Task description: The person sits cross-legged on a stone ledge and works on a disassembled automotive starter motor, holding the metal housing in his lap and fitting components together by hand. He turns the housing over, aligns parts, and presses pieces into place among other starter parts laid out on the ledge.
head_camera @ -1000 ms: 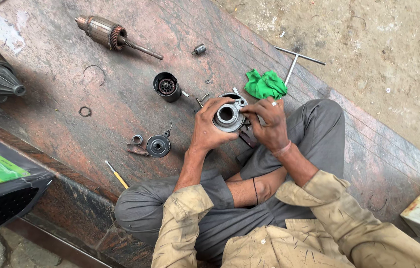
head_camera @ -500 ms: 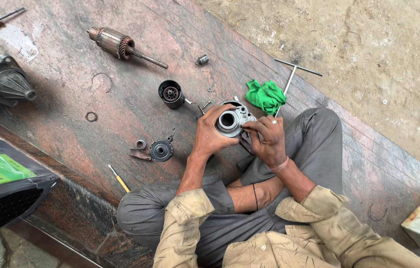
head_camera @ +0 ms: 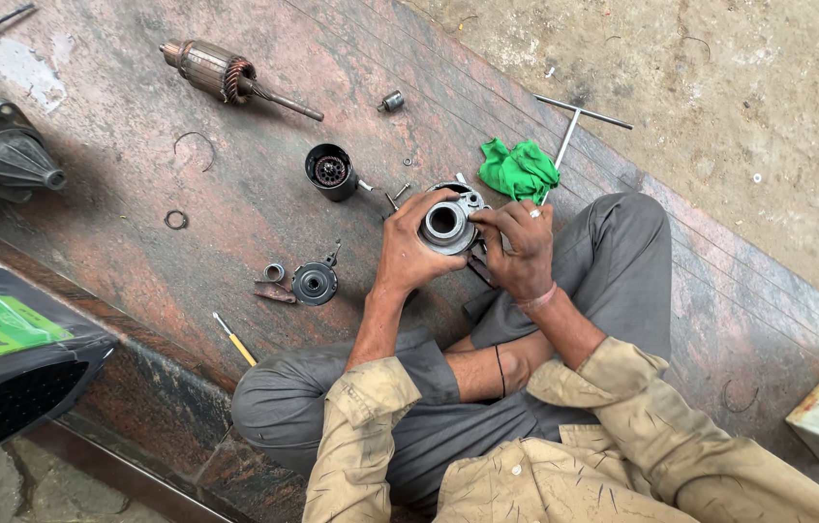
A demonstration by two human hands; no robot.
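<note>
left hand [head_camera: 408, 254] wraps around a round metal housing [head_camera: 446, 225] with an open bore, gripping it from the left side above the lap; right hand [head_camera: 518, 244] closes on its right edge, fingers pinched at the rim. just beyond the housing on the stone slab [head_camera: 138, 242] lie a green rag [head_camera: 520, 169] and a t-handle wrench [head_camera: 574, 126], with a black cup-shaped part [head_camera: 331, 171] near the left hand. farther off sit a copper-wound rotor [head_camera: 226, 75], a small disc part [head_camera: 315, 283] and a yellow-handled screwdriver [head_camera: 235, 340].
</note>
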